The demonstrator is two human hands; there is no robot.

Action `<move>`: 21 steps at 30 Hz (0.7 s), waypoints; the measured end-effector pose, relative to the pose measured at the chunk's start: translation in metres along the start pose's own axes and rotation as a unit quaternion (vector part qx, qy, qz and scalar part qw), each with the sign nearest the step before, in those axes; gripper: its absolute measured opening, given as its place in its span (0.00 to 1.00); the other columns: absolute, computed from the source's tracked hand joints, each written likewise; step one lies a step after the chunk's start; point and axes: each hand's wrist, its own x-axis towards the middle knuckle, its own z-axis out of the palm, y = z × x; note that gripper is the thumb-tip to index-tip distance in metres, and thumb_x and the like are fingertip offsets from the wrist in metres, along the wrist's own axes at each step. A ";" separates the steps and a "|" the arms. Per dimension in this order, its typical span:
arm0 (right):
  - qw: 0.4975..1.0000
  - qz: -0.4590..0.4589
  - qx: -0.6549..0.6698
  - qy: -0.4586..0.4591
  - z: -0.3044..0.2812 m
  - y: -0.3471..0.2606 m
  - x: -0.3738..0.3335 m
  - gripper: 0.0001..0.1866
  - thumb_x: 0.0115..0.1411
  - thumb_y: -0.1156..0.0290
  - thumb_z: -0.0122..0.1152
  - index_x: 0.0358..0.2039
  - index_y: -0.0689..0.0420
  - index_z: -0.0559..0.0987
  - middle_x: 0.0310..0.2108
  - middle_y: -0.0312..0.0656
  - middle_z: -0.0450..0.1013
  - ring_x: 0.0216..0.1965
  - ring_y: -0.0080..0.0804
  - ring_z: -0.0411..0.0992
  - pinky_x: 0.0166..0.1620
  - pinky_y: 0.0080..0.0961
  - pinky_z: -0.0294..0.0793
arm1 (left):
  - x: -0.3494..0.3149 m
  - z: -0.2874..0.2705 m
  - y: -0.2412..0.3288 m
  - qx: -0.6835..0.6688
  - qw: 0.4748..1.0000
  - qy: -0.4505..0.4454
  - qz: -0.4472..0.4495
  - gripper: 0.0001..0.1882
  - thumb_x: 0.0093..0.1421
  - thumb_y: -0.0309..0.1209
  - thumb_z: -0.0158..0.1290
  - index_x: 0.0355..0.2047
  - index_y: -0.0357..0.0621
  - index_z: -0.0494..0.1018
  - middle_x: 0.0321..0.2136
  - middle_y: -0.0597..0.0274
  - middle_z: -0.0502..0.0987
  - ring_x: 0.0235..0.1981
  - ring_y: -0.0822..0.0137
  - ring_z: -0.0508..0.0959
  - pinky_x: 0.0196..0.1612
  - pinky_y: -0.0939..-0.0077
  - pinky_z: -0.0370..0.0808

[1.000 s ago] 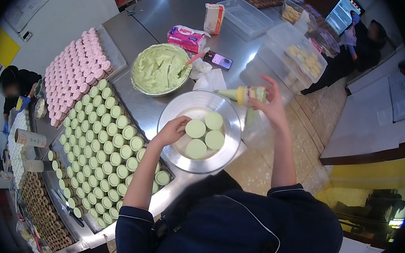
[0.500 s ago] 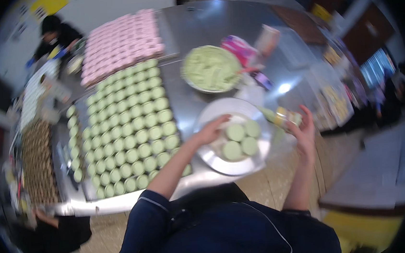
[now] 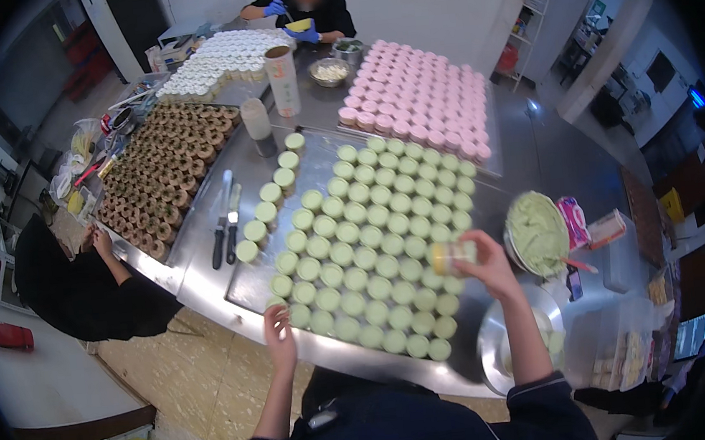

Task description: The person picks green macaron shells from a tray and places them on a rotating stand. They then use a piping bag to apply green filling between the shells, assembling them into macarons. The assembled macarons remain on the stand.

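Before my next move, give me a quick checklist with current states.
1. Right hand has its grip on the yellow-ended container: ok.
2. Container's contents identifiable: cannot tell; it's blurred.
3. Left hand clear of the green-topped cups: cannot tell; fingertips meet a near-left cup in this view, contact unclear.
4. Visible green-topped cups standing upright: ok.
5. Black-handled tools lying apart from the cups: ok.
6. Silver plate in full view: not ok; the right forearm covers part of it.

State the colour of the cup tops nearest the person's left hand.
The cup tops there are pale green, best seen in the head view.
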 end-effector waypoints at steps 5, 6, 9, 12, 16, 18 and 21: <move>0.964 -0.124 -0.230 -0.047 0.113 0.012 0.155 0.23 0.39 0.65 0.68 0.37 0.55 0.72 0.35 0.37 0.71 0.38 0.26 0.69 0.43 0.25 0.68 | 0.065 -0.082 -0.054 0.055 0.985 0.111 -0.116 0.32 0.48 0.20 0.49 0.54 0.42 0.51 0.49 0.53 0.61 0.48 0.61 0.65 0.45 0.71 0.66; 0.962 -0.102 -0.248 -0.048 0.133 0.018 0.186 0.23 0.39 0.65 0.68 0.36 0.55 0.72 0.36 0.36 0.71 0.42 0.25 0.67 0.49 0.26 0.63 | 0.084 -0.087 -0.059 0.082 0.986 0.092 -0.114 0.34 0.47 0.21 0.50 0.55 0.42 0.49 0.49 0.51 0.60 0.49 0.59 0.64 0.46 0.70 0.66; 0.926 -0.136 -0.350 -0.034 0.182 0.041 0.269 0.22 0.37 0.65 0.67 0.35 0.55 0.72 0.36 0.41 0.72 0.40 0.35 0.70 0.45 0.30 0.67 | 0.140 -0.082 -0.065 0.154 0.986 0.055 -0.021 0.45 0.42 0.22 0.56 0.58 0.38 0.42 0.50 0.41 0.58 0.50 0.51 0.62 0.53 0.63 0.60; 0.870 -0.139 -0.473 -0.018 0.216 0.069 0.323 0.21 0.37 0.64 0.67 0.34 0.54 0.73 0.32 0.42 0.72 0.36 0.41 0.72 0.41 0.40 0.68 | 0.183 -0.064 -0.059 0.189 0.982 0.020 -0.001 0.51 0.38 0.24 0.61 0.59 0.38 0.41 0.51 0.41 0.58 0.52 0.49 0.61 0.55 0.63 0.58; 0.793 -0.055 -0.606 -0.038 0.246 0.107 0.357 0.21 0.37 0.64 0.66 0.35 0.51 0.73 0.32 0.41 0.73 0.36 0.39 0.72 0.47 0.54 0.58 | 0.211 -0.049 -0.048 0.210 0.977 -0.022 0.010 0.53 0.37 0.26 0.63 0.59 0.40 0.42 0.51 0.42 0.58 0.54 0.49 0.61 0.54 0.65 0.60; 0.759 -0.010 -0.647 -0.071 0.252 0.121 0.367 0.20 0.37 0.65 0.65 0.35 0.50 0.74 0.33 0.40 0.73 0.36 0.39 0.73 0.49 0.57 0.52 | 0.214 -0.045 -0.043 0.216 0.975 -0.035 -0.029 0.52 0.38 0.26 0.63 0.60 0.43 0.42 0.50 0.42 0.59 0.52 0.49 0.63 0.51 0.63 0.64; 0.719 0.048 -0.686 -0.105 0.258 0.135 0.376 0.19 0.38 0.67 0.64 0.34 0.51 0.75 0.34 0.39 0.73 0.37 0.39 0.73 0.52 0.58 0.46 | 0.217 -0.043 -0.042 0.230 0.971 -0.057 -0.041 0.52 0.39 0.26 0.63 0.60 0.45 0.42 0.48 0.42 0.62 0.49 0.48 0.65 0.48 0.60 0.67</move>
